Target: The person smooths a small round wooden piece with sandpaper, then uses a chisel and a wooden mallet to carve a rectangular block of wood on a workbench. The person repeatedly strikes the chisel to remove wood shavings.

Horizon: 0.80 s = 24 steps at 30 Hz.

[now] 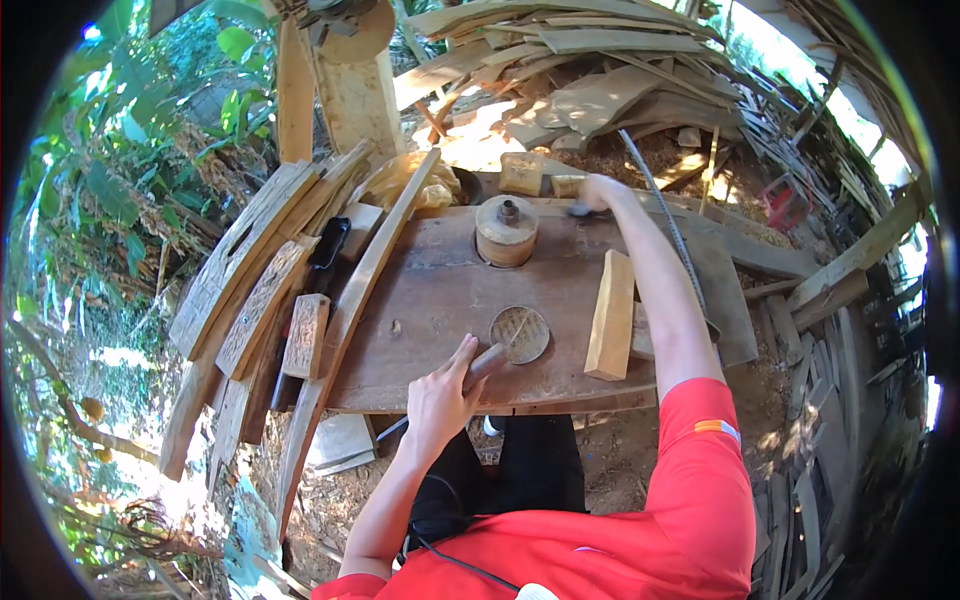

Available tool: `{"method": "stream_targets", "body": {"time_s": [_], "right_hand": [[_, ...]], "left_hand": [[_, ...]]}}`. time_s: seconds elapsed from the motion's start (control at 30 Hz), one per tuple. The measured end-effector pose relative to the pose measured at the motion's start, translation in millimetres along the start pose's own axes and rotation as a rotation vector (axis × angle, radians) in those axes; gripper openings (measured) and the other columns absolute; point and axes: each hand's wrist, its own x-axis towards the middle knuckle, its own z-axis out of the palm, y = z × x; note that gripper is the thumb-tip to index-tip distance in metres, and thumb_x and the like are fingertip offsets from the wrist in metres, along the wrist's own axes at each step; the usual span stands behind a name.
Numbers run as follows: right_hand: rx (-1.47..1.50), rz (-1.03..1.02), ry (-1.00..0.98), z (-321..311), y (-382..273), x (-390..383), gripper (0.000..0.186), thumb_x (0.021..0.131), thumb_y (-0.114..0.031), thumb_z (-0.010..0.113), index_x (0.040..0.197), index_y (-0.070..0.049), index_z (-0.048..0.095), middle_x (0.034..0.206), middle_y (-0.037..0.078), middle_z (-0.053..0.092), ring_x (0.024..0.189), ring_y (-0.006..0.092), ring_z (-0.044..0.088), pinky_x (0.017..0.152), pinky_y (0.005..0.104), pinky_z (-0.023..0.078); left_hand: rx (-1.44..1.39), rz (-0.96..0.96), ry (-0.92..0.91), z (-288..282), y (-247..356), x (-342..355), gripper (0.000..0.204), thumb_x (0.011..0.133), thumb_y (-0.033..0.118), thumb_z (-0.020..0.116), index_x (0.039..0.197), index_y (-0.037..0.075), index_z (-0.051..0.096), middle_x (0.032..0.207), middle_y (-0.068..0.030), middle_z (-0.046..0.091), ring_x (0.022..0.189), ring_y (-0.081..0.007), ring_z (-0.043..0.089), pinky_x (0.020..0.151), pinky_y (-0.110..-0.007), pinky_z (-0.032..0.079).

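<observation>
My left hand (440,402) is closed around the short wooden handle of a round-headed wooden tool (520,334). Its disc-shaped, scored face points up, close over the near part of the wooden tabletop (430,290). My right arm stretches to the table's far edge, where my right hand (602,193) has its fingers curled down. A small dark thing (579,209) shows under those fingers; blur hides what it is. Between the hands, toward the far side, stands a squat wooden cylinder (506,232) with a dark knob on top. A long pale wooden block (611,316) lies beneath my right forearm's left side.
Small wooden blocks (522,173) sit along the far edge. Long planks (343,305) and a carved-looking block (306,335) line the left side, with a black tray (330,243) among them. A thin metal bar (665,210) slants at right. Stacked boards (610,95) rise behind.
</observation>
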Motion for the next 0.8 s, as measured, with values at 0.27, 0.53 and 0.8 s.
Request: {"method": "stream_targets", "body": {"time_s": [0.27, 0.53, 0.8], "right_hand": [[0.262, -0.059, 0.018, -27, -56, 49, 0.031, 0.081, -0.012, 0.072, 0.111, -0.006, 0.078, 0.118, 0.020, 0.075, 0.106, 0.0349, 0.073, 0.086, 0.0444, 0.059], [0.897, -0.738, 0.334, -166, -251, 0, 0.024, 0.081, -0.014, 0.073, 0.102, -0.003, 0.079, 0.086, 0.016, 0.077, 0.079, 0.0190, 0.071, 0.072, 0.0358, 0.055], [0.322, -0.145, 0.426, -143, -290, 13, 0.041, 0.079, -0.006, 0.072, 0.119, -0.007, 0.079, 0.121, 0.013, 0.078, 0.112, 0.0298, 0.075, 0.090, 0.0385, 0.061]], "left_hand": [[0.052, -0.059, -0.026, -4, -8, -8, 0.061, 0.094, 0.031, 0.076, 0.149, 0.012, 0.058, 0.119, -0.0171, 0.077, 0.090, -0.0389, 0.076, 0.076, -0.048, 0.061], [0.115, -0.160, -0.071, -11, -20, -18, 0.063, 0.094, 0.032, 0.075, 0.150, 0.011, 0.056, 0.134, -0.0138, 0.071, 0.093, -0.0373, 0.076, 0.077, -0.048, 0.062], [0.058, -0.083, -0.042, -6, -11, -9, 0.061, 0.094, 0.032, 0.075, 0.148, 0.010, 0.058, 0.123, -0.0181, 0.075, 0.091, -0.0386, 0.076, 0.076, -0.047, 0.061]]}}
